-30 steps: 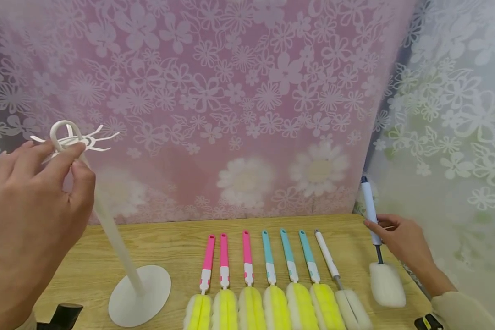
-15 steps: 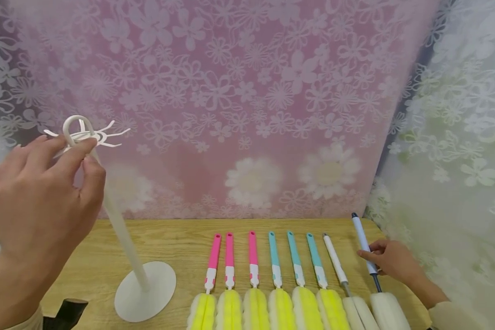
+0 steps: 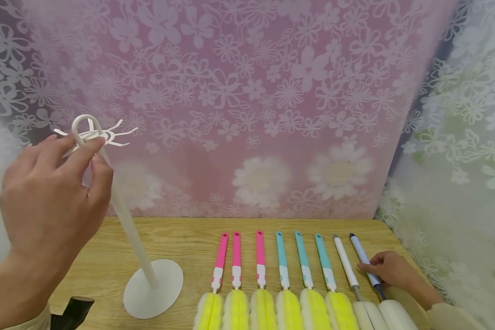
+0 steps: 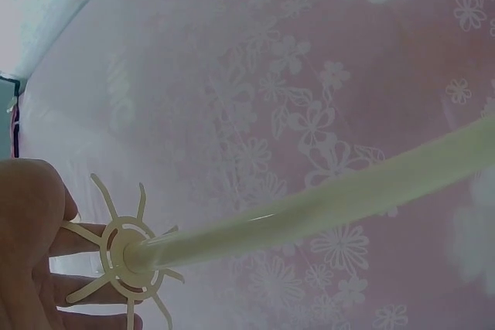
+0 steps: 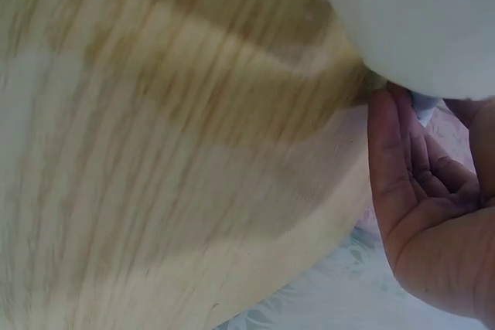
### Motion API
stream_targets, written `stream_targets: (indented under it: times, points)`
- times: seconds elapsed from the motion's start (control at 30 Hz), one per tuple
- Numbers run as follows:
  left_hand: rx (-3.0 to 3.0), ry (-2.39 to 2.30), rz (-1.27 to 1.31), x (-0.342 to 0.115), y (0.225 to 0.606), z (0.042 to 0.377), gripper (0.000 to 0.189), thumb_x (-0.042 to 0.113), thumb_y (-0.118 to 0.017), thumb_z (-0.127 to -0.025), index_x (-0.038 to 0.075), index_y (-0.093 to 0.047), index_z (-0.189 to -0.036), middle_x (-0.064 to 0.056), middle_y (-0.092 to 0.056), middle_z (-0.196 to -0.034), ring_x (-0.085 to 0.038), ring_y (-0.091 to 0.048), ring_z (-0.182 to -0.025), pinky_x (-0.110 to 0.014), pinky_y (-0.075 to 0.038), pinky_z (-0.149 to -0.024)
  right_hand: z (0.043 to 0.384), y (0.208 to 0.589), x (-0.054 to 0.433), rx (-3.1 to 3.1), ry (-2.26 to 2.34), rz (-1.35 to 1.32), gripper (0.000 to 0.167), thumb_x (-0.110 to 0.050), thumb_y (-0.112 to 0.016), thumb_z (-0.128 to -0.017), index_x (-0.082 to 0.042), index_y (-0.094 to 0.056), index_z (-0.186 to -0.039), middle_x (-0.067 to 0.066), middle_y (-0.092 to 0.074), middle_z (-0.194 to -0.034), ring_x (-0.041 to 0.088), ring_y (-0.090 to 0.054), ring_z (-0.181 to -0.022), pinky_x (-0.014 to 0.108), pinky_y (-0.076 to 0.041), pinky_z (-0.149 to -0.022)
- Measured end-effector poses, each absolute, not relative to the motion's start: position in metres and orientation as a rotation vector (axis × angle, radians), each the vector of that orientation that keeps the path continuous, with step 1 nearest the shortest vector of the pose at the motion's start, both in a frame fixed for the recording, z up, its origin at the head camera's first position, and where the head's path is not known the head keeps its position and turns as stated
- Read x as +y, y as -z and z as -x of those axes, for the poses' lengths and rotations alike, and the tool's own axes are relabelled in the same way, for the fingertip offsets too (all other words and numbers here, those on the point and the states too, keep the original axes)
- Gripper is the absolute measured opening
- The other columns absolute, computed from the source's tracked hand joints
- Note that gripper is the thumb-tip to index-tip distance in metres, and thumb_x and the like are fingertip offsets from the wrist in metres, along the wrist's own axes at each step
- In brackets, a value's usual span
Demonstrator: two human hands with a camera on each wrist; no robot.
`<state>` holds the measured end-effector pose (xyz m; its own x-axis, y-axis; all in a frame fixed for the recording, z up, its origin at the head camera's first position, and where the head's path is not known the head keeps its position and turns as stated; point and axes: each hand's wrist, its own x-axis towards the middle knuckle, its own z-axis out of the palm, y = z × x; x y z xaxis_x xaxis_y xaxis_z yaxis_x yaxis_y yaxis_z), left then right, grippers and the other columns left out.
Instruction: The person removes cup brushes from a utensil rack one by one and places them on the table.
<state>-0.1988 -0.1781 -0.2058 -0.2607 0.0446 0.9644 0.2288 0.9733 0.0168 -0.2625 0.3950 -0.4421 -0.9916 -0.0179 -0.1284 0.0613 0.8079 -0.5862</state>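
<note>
My left hand (image 3: 57, 197) grips the top of a tall white stand (image 3: 133, 233), at its loop and the ring of thin curved hooks (image 4: 122, 256). The pole slants down to a round base (image 3: 167, 300) on the table. At the right end of a row of sponge brushes, my right hand (image 3: 396, 272) holds the light blue handle of a sponge brush (image 3: 360, 250). That brush lies beside a white-handled brush (image 3: 344, 256). In the right wrist view its white sponge head (image 5: 421, 21) hides part of the fingers.
Three pink-handled brushes (image 3: 260, 247) and three teal-handled brushes (image 3: 300, 247) with yellow-and-white sponges lie side by side on the wooden table (image 3: 189, 238). Pink flowered cloth (image 3: 214, 91) hangs behind, with pale flowered cloth (image 3: 474, 160) at the right.
My right hand has lowered the blue-handled brush and moved it left, down beside the white-handled one. The left hand keeps its hold on the stand while the view has shifted slightly.
</note>
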Motion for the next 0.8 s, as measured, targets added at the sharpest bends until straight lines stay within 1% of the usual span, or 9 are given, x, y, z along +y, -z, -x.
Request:
stream_targets:
  times: [0.1,0.17,0.27,0.37,0.43,0.53,0.63,0.7,0.8]
  points:
    - [-1.825,0.176,0.205,-0.178,0.206,0.199,0.046,0.029,-0.036,-0.092,0.008,-0.072,-0.111,-0.021,-0.066,-0.109,-0.044,-0.057,-0.103,-0.058,-0.043,-0.084,0.261,0.446,0.396,2.838,0.962,-0.033,0.032,-0.033,-0.068,-0.087,-0.001,-0.065,-0.084,0.003,-0.056,-0.057,0.018,-0.054,-0.05,0.032,-0.047,-0.047]
    - [-1.826,0.179,0.21,-0.178,0.206,0.2,0.046,0.029,-0.036,-0.092,0.008,-0.072,-0.111,-0.022,-0.066,-0.109,-0.044,-0.057,-0.103,-0.058,-0.042,-0.084,0.259,0.447,0.398,2.839,0.955,-0.031,0.035,-0.035,-0.067,-0.087,0.001,-0.065,-0.088,0.004,-0.057,-0.058,0.019,-0.055,-0.05,0.033,-0.048,-0.048]
    - [-1.822,0.183,0.225,-0.177,0.206,0.203,0.046,0.03,-0.036,-0.093,0.007,-0.072,-0.111,-0.022,-0.066,-0.108,-0.044,-0.057,-0.102,-0.058,-0.043,-0.084,0.257,0.447,0.4,2.819,0.96,-0.052,0.043,-0.037,-0.065,-0.088,0.005,-0.064,-0.094,0.004,-0.059,-0.063,0.02,-0.056,-0.053,0.034,-0.049,-0.051]
    - [-1.831,0.188,0.23,-0.176,0.207,0.207,0.047,0.033,-0.036,-0.094,0.007,-0.071,-0.113,-0.022,-0.065,-0.11,-0.044,-0.056,-0.106,-0.056,-0.041,-0.089,0.255,0.446,0.405,2.781,0.974,-0.095,0.048,-0.041,-0.06,-0.091,0.006,-0.063,-0.099,0.005,-0.059,-0.067,0.02,-0.056,-0.056,0.033,-0.049,-0.052]
    - [-1.846,0.192,0.233,-0.175,0.208,0.21,0.05,0.037,-0.035,-0.095,0.007,-0.068,-0.118,-0.023,-0.063,-0.114,-0.044,-0.053,-0.111,-0.055,-0.038,-0.096,0.253,0.445,0.409,2.745,1.007,-0.104,0.05,-0.042,-0.055,-0.094,0.007,-0.062,-0.1,0.006,-0.059,-0.069,0.02,-0.055,-0.058,0.034,-0.048,-0.052]
    - [-1.882,0.222,0.243,-0.173,0.21,0.213,0.057,0.045,-0.034,-0.093,0.008,-0.059,-0.129,-0.024,-0.055,-0.127,-0.043,-0.045,-0.122,-0.054,-0.027,-0.106,0.25,0.442,0.415,2.682,1.086,-0.074,0.051,-0.041,-0.048,-0.098,0.008,-0.059,-0.104,0.008,-0.057,-0.07,0.018,-0.051,-0.056,0.032,-0.046,-0.05]
    - [-1.844,0.266,0.289,-0.171,0.212,0.216,0.06,0.045,-0.037,-0.09,0.008,-0.051,-0.135,-0.026,-0.044,-0.139,-0.044,-0.036,-0.131,-0.055,-0.021,-0.108,0.247,0.438,0.418,2.657,1.129,-0.031,0.053,-0.04,-0.043,-0.1,0.011,-0.054,-0.111,0.009,-0.054,-0.073,0.017,-0.048,-0.059,0.031,-0.044,-0.052]
    - [-1.746,0.335,0.315,-0.168,0.213,0.219,0.057,0.042,-0.042,-0.087,0.012,-0.05,-0.135,-0.028,-0.039,-0.141,-0.043,-0.031,-0.134,-0.056,-0.018,-0.109,0.246,0.435,0.418,2.697,1.106,-0.019,0.056,-0.04,-0.041,-0.101,0.013,-0.052,-0.117,0.009,-0.056,-0.081,0.019,-0.052,-0.067,0.032,-0.046,-0.056]
    - [-1.514,0.44,0.326,-0.167,0.215,0.225,0.052,0.04,-0.049,-0.081,0.014,-0.055,-0.126,-0.028,-0.038,-0.138,-0.042,-0.028,-0.133,-0.054,-0.015,-0.11,0.248,0.431,0.411,2.816,1.027,0.055,0.058,-0.04,-0.04,-0.101,0.012,-0.049,-0.124,0.016,-0.06,-0.1,0.031,-0.059,-0.087,0.04,-0.051,-0.069]
